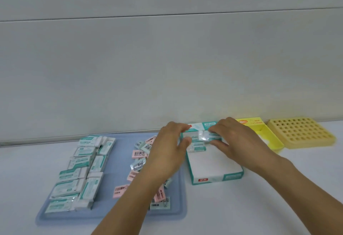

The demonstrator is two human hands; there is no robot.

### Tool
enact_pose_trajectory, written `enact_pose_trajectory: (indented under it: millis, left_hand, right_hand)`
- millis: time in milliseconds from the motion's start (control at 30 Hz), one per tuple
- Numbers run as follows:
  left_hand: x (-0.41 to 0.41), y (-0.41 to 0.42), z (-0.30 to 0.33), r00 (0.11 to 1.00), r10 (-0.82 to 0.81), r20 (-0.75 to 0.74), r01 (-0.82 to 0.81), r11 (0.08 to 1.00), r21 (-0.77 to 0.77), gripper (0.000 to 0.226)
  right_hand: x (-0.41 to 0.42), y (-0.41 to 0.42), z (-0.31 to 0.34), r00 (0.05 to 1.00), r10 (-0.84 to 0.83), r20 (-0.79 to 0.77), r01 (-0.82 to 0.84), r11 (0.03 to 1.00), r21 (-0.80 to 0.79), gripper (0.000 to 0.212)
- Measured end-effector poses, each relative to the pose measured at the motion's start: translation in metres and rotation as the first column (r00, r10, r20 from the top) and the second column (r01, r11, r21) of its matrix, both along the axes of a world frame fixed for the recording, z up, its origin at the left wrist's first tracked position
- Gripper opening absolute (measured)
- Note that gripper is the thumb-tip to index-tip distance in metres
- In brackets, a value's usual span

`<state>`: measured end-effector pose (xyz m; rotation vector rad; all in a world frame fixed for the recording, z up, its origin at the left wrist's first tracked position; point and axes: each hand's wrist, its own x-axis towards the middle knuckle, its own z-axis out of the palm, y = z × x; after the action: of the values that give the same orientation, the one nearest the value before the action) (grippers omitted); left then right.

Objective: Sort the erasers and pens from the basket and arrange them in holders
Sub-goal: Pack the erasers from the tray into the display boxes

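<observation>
At the far end of the teal-edged box (216, 174), a wrapped eraser (204, 136) is pinched by the right hand (239, 140) and steadied by the left hand's (167, 153) curled fingers. Loose erasers on the blue tray (182, 214) are partly hidden beneath the left forearm, their print blurred.

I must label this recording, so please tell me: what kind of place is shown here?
Probably a plain sorting or packing workstation, not a home. A bare white tabletop stands against a blank grey wall, and it holds a blue plastic tray of wrapped erasers and a yellow holder with rows of holes.
</observation>
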<state>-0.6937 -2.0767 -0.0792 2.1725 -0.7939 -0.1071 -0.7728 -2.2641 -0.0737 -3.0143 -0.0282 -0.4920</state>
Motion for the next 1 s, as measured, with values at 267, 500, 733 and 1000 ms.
enact_pose_trajectory:
  millis: [267, 500, 733, 1000]
  left_hand:
    - [-0.017, -0.005, -0.028, 0.917, -0.289, 0.274, 0.092, 0.822, 0.562, 0.061]
    - [-0.014, -0.005, -0.029, 0.919, -0.299, 0.255, 0.111, 0.821, 0.560, 0.055]
    - [-0.014, 0.004, -0.018, 0.925, -0.284, 0.252, 0.144, 0.877, 0.459, 0.052]
    - [0.031, 0.147, 0.002, 0.901, 0.286, 0.326, -0.296, 0.955, -0.019, 0.028]
  right_hand:
    - [0.007, -0.003, -0.007, 0.974, -0.116, -0.193, 0.074, 0.974, -0.214, 0.031]
    - [0.010, -0.002, -0.016, 0.964, -0.134, -0.228, 0.067, 0.958, -0.278, 0.030]
    - [0.011, 0.020, -0.012, 0.947, -0.264, -0.182, 0.192, 0.922, -0.337, 0.029]
    - [0.049, 0.116, 0.010, 0.976, 0.154, 0.153, -0.182, 0.964, 0.196, 0.009]
